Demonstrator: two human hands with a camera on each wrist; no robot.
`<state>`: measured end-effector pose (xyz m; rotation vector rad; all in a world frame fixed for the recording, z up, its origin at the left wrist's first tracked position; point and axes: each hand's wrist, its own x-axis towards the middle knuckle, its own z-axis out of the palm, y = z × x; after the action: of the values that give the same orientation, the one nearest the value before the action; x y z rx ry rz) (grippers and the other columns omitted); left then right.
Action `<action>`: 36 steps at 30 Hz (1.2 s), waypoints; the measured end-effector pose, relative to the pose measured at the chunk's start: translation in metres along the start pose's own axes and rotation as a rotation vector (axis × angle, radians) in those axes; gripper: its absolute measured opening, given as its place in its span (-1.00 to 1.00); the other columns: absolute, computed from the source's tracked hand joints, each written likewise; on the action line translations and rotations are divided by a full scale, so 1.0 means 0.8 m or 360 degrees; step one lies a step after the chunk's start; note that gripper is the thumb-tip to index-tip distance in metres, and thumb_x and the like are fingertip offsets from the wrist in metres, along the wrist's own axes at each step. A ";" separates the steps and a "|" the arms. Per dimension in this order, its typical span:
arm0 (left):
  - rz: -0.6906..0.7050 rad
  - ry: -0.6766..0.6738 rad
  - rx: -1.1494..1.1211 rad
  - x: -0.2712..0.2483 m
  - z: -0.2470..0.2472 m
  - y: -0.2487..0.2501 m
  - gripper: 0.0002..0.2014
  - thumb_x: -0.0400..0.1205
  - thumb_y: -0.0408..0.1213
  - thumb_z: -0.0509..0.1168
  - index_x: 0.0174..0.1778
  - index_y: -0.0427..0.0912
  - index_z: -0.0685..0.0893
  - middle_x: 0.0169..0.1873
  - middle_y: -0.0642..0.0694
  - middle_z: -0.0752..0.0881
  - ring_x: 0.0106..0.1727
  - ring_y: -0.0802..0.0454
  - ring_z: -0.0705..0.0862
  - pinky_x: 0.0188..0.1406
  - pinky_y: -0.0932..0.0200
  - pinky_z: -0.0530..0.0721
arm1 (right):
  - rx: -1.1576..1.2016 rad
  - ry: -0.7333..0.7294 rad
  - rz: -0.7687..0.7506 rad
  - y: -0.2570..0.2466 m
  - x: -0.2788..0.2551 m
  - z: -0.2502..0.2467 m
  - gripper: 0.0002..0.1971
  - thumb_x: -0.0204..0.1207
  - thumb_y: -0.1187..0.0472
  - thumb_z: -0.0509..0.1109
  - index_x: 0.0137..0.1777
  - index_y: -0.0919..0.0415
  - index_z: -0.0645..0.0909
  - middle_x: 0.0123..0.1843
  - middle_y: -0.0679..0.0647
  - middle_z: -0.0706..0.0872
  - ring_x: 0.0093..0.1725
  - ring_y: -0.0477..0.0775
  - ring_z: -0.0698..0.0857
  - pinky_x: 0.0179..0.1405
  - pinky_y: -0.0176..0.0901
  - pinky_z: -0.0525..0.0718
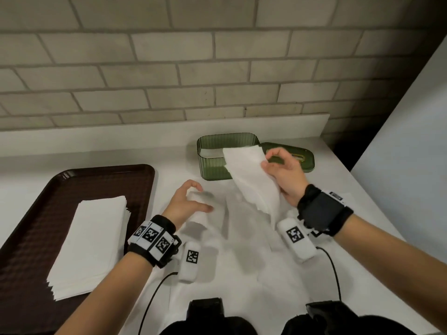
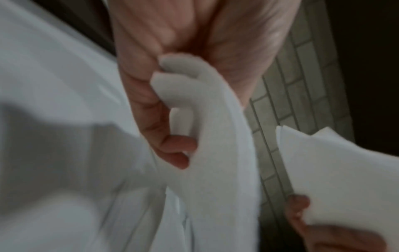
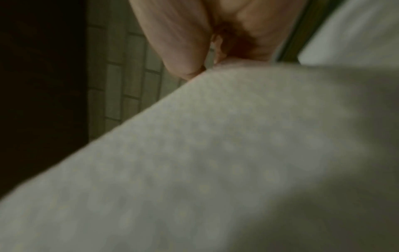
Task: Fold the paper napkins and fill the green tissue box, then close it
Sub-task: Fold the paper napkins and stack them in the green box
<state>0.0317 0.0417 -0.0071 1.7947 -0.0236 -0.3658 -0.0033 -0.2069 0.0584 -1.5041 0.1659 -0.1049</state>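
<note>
The right hand (image 1: 283, 175), right of centre in the head view, pinched a white napkin (image 1: 251, 177) by its right edge between thumb and fingers and held it up off the counter (image 1: 326, 262). The sheet hung slanted, its upper corner in front of the green box (image 1: 210, 165) at upper centre. The box stood open on the counter with a white sheet lying inside it, and its green lid (image 1: 300, 157) lay flat just to its right, partly hidden behind the raised hand.

The left hand (image 1: 186, 204), left of centre, was curled with its fingers bent around a fold of another napkin (image 1: 200, 213) that rested on the counter below it. The left wrist view showed the fingers (image 2: 172, 150) wrapped on that fold of paper (image 2: 215, 136), with the raised sheet and the other hand's fingertips at the lower right of that frame. The right wrist view was blurred and almost filled by white paper (image 3: 215, 153).

At the left of the head view a dark brown tray (image 1: 116, 180) held a stack of flat napkins (image 1: 94, 240). More loose white sheets (image 1: 242, 274) covered the counter at lower centre. A wall of pale tiles (image 1: 169, 68) filled the top of the frame.
</note>
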 end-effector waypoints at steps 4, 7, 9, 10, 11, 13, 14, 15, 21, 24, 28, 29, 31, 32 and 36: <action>0.0025 -0.0154 -0.0352 -0.015 0.016 0.000 -0.56 0.52 -0.45 0.47 0.31 -0.07 0.66 0.22 -0.11 0.73 0.19 0.00 0.72 0.18 0.14 0.67 | 0.0145 0.0147 0.0414 0.038 0.004 0.029 -0.78 0.59 0.38 0.39 -0.06 0.09 0.42 0.02 0.35 0.71 -0.16 0.18 0.69 -0.24 -0.04 0.68; -0.0167 -0.0176 -0.0828 -0.027 0.035 0.005 -0.57 0.75 -0.01 0.09 0.36 -0.21 0.63 0.18 -0.21 0.77 0.20 -0.10 0.74 0.13 0.02 0.69 | 0.0053 0.0256 0.0555 0.067 0.010 0.046 -0.77 0.58 0.34 0.39 -0.04 0.05 0.39 0.01 0.33 0.66 -0.11 0.17 0.64 -0.14 0.01 0.61; -0.0254 -0.0256 -0.1016 -0.031 0.039 0.007 -0.36 0.70 0.23 -0.10 0.31 -0.16 0.66 0.18 -0.19 0.77 0.23 -0.09 0.74 0.18 -0.01 0.65 | 0.0053 0.0304 0.0601 0.077 0.012 0.054 -0.77 0.58 0.37 0.36 -0.03 0.06 0.39 0.01 0.32 0.61 -0.11 0.18 0.61 -0.12 0.01 0.58; -0.0248 -0.0286 -0.1047 -0.032 0.040 0.008 -0.35 0.69 0.25 -0.10 0.31 -0.15 0.66 0.20 -0.18 0.77 0.24 -0.08 0.73 0.21 -0.04 0.64 | 0.0058 0.0325 0.0613 0.077 0.011 0.057 -0.78 0.58 0.39 0.34 0.00 0.09 0.39 -0.02 0.29 0.60 -0.17 0.16 0.60 -0.19 -0.06 0.59; -0.0204 -0.0305 -0.0993 -0.033 0.041 0.010 -0.42 0.71 0.19 -0.03 0.32 -0.15 0.65 0.22 -0.19 0.76 0.26 -0.10 0.72 0.25 -0.09 0.63 | 0.0047 0.0339 0.0614 0.076 0.010 0.058 -0.79 0.59 0.40 0.32 0.05 0.12 0.40 -0.08 0.24 0.60 -0.25 0.10 0.58 -0.31 -0.16 0.58; -0.0068 -0.0256 -0.0772 -0.031 0.044 0.007 -0.70 0.73 -0.15 0.20 0.29 -0.17 0.67 0.21 -0.22 0.76 0.25 -0.18 0.72 0.28 -0.18 0.64 | 0.0014 0.0326 0.0586 0.072 0.005 0.062 -0.80 0.61 0.37 0.31 0.14 0.15 0.39 -0.17 0.12 0.54 -0.35 -0.01 0.51 -0.56 -0.34 0.49; 0.0004 -0.0180 -0.0672 -0.029 0.045 0.003 -0.75 0.69 -0.33 0.27 0.27 -0.17 0.67 0.19 -0.22 0.77 0.24 -0.22 0.72 0.27 -0.20 0.65 | 0.0005 0.0294 0.0565 0.070 0.002 0.063 -0.78 0.62 0.34 0.32 0.17 0.16 0.39 -0.13 0.09 0.53 -0.34 -0.04 0.51 -0.58 -0.37 0.45; 0.0052 -0.0110 -0.0598 -0.026 0.046 -0.002 -0.72 0.65 -0.45 0.29 0.26 -0.16 0.65 0.17 -0.20 0.77 0.25 -0.24 0.71 0.26 -0.20 0.65 | 0.0007 0.0245 0.0550 0.070 -0.001 0.063 -0.75 0.62 0.31 0.34 0.22 0.16 0.39 -0.05 0.07 0.53 -0.28 -0.06 0.53 -0.51 -0.36 0.46; 0.0369 -0.0204 -0.0361 -0.029 0.033 0.007 -0.36 0.57 -0.60 0.33 0.45 0.11 0.38 0.24 -0.18 0.70 0.21 -0.17 0.72 0.13 -0.09 0.74 | -0.0355 0.0012 0.0269 0.064 -0.002 0.040 -0.22 0.35 0.17 0.64 0.48 -0.09 0.27 0.36 0.07 0.46 0.22 0.11 0.58 0.20 -0.08 0.61; 0.0552 -0.0508 -0.0094 -0.032 0.013 0.025 -0.29 0.59 -0.56 0.35 0.52 0.14 0.30 0.19 -0.16 0.74 0.19 -0.09 0.73 0.12 0.02 0.74 | -0.0564 -0.0244 0.0151 0.052 0.008 0.009 0.07 0.17 0.20 0.75 0.58 -0.19 0.18 0.39 0.02 0.51 0.32 0.11 0.57 0.35 -0.08 0.54; 0.0680 -0.0524 0.0372 -0.034 0.005 0.042 -0.46 0.58 -0.44 0.41 0.40 0.12 0.47 -0.06 -0.06 0.81 0.10 0.10 0.73 0.18 0.17 0.65 | -0.0506 -0.0540 0.0156 0.046 0.007 -0.013 -0.38 0.24 0.48 0.66 0.33 0.29 0.60 0.14 0.30 0.79 0.14 0.26 0.77 0.22 0.10 0.72; 0.0692 -0.0478 0.0507 -0.034 0.003 0.043 -0.52 0.55 -0.34 0.46 0.32 0.15 0.53 -0.07 -0.02 0.81 0.09 0.12 0.73 0.24 0.14 0.62 | -0.0478 -0.0544 0.0143 0.049 0.005 -0.016 -0.51 0.26 0.51 0.63 0.22 0.42 0.65 0.11 0.35 0.79 0.11 0.28 0.78 0.20 0.12 0.73; 0.0634 -0.0435 0.0863 -0.032 -0.005 0.041 -0.54 0.41 -0.10 0.57 0.19 0.18 0.61 -0.05 0.10 0.79 0.04 0.15 0.72 0.21 0.06 0.66 | -0.0384 -0.0476 0.0101 0.060 0.001 -0.022 -0.62 0.29 0.54 0.59 0.12 0.50 0.67 0.07 0.36 0.80 0.07 0.30 0.79 0.15 0.10 0.75; 0.0558 -0.0441 0.1070 -0.033 -0.009 0.041 -0.53 0.34 -0.03 0.59 0.15 0.13 0.65 -0.06 0.13 0.78 -0.01 0.14 0.73 0.12 0.02 0.69 | -0.0317 -0.0416 0.0085 0.065 0.000 -0.026 -0.64 0.29 0.56 0.58 0.10 0.48 0.68 0.05 0.31 0.82 0.05 0.26 0.80 0.11 0.07 0.77; 0.0333 -0.0396 0.0999 -0.038 -0.014 0.041 -0.78 0.35 -0.27 0.62 -0.19 -0.15 0.74 -0.26 -0.03 0.79 -0.45 0.04 0.78 -0.33 -0.06 0.78 | -0.0185 -0.0312 0.0005 0.072 -0.004 -0.036 -0.69 0.33 0.57 0.54 0.06 0.38 0.69 0.00 0.21 0.84 -0.01 0.14 0.82 -0.03 -0.10 0.77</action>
<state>0.0115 0.0503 0.0332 2.3231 -0.5499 -0.4613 -0.0131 -0.2307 -0.0006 -1.6200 0.0171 0.0558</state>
